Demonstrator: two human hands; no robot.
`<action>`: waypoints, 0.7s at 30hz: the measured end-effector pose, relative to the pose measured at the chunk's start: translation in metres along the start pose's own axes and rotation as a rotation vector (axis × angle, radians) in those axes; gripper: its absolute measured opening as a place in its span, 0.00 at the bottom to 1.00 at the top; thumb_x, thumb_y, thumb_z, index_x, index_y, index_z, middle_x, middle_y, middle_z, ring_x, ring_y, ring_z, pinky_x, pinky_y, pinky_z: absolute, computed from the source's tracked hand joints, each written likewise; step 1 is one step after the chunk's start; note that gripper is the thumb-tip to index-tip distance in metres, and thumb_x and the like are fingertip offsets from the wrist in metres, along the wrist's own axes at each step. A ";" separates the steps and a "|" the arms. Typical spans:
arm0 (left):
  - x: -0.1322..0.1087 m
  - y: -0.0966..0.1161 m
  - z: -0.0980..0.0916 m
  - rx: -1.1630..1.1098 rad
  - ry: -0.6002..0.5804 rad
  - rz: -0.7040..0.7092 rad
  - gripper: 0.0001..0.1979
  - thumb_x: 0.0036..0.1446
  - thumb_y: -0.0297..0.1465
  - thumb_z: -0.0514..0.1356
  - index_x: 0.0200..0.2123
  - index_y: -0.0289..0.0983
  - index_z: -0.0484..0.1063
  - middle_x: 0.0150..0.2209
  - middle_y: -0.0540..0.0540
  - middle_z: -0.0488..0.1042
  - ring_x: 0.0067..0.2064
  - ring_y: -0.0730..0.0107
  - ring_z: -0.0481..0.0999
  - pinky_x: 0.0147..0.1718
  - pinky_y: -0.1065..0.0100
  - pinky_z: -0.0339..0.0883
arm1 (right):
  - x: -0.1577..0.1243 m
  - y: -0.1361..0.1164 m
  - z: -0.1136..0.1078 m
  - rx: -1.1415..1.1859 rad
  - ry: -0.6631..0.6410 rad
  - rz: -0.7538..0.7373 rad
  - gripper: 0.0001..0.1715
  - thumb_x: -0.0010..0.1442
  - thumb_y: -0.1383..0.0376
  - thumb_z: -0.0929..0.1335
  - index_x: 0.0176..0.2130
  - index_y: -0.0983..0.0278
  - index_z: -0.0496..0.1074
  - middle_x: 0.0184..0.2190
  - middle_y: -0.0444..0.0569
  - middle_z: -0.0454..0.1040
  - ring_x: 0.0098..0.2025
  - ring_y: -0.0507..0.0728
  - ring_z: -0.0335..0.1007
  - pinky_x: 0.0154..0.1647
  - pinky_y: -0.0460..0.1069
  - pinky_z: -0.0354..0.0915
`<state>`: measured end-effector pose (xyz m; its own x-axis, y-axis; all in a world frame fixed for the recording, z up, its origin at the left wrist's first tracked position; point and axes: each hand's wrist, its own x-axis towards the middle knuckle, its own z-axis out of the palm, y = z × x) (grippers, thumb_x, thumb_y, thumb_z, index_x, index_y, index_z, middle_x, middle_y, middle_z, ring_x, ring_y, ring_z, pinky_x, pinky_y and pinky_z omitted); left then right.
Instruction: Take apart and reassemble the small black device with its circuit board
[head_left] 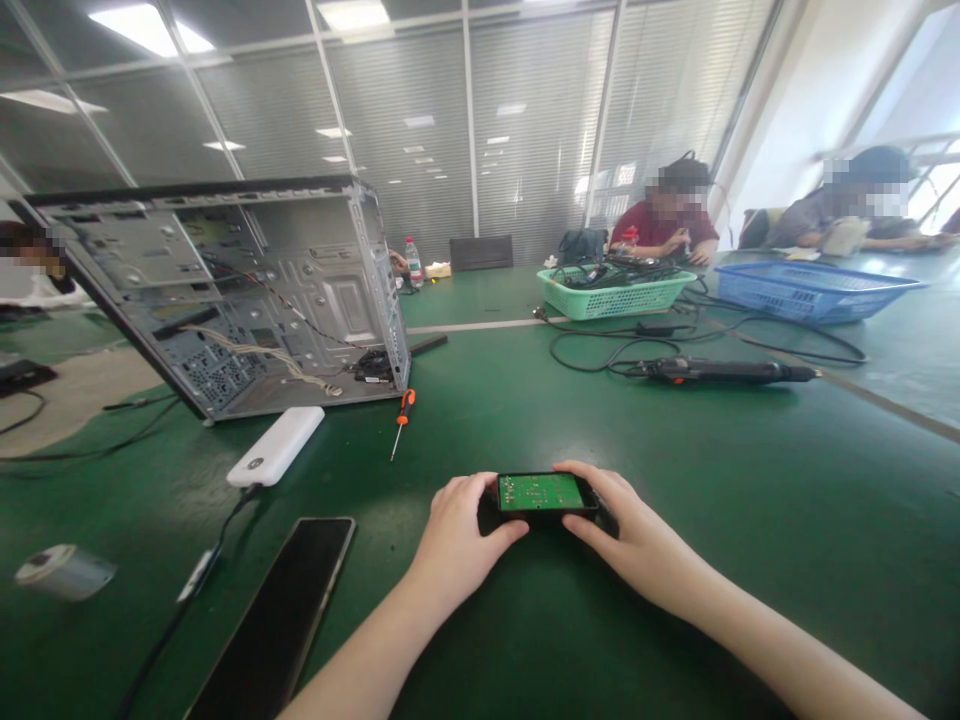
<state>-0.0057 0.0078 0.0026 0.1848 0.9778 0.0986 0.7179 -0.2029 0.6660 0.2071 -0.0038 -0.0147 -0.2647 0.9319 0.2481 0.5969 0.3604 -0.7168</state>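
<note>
Between my two hands is a small black case with a green circuit board point(541, 491) facing up in it. My left hand point(469, 525) grips its left end, thumb along the near edge. On the right end, my right hand point(619, 515) holds it with thumb in front and fingers behind. The underside of the case is hidden. Beyond my left hand lies a screwdriver point(403, 410) with an orange and black handle, its tip pointing toward me. A black smartphone-like slab point(281, 620) rests on the table left of my left forearm.
An open computer case point(300, 290) stands at the back left. Near it are a white power bank point(277, 447) with a cable and a roll point(66, 572). A green basket point(619, 295), a blue basket point(817, 290) and a black electric screwdriver point(720, 371) lie farther right. Other people sit behind.
</note>
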 end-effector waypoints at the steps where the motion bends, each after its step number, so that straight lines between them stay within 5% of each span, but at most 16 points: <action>1: -0.001 0.001 0.000 0.017 -0.001 -0.007 0.21 0.47 0.35 0.66 0.46 0.38 0.70 0.45 0.42 0.72 0.49 0.54 0.69 0.49 0.55 0.62 | 0.000 0.000 0.001 -0.010 0.000 -0.011 0.24 0.60 0.59 0.60 0.56 0.58 0.58 0.52 0.52 0.63 0.56 0.61 0.55 0.58 0.61 0.54; 10: 0.000 0.000 -0.001 0.048 -0.011 0.006 0.21 0.47 0.35 0.66 0.46 0.40 0.70 0.47 0.43 0.72 0.51 0.53 0.67 0.51 0.54 0.59 | 0.003 0.000 -0.008 -0.204 -0.024 -0.067 0.27 0.61 0.58 0.62 0.58 0.58 0.58 0.55 0.52 0.58 0.59 0.63 0.48 0.59 0.64 0.53; 16: -0.001 -0.003 0.001 0.041 0.002 0.060 0.20 0.46 0.35 0.67 0.44 0.40 0.70 0.45 0.44 0.72 0.49 0.54 0.67 0.49 0.53 0.59 | 0.024 -0.026 -0.012 -0.370 0.023 -0.218 0.19 0.60 0.60 0.67 0.51 0.59 0.69 0.51 0.51 0.64 0.58 0.65 0.50 0.60 0.68 0.47; 21: -0.001 -0.003 0.002 0.047 0.003 0.081 0.18 0.47 0.34 0.67 0.42 0.40 0.69 0.44 0.46 0.73 0.48 0.56 0.68 0.49 0.54 0.59 | 0.044 -0.054 -0.004 -0.374 -0.174 -0.280 0.11 0.57 0.68 0.70 0.42 0.63 0.71 0.43 0.52 0.69 0.50 0.62 0.61 0.51 0.59 0.62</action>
<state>-0.0067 0.0075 -0.0010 0.2418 0.9582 0.1529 0.7313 -0.2835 0.6204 0.1666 0.0178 0.0373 -0.5571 0.7878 0.2627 0.7071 0.6158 -0.3476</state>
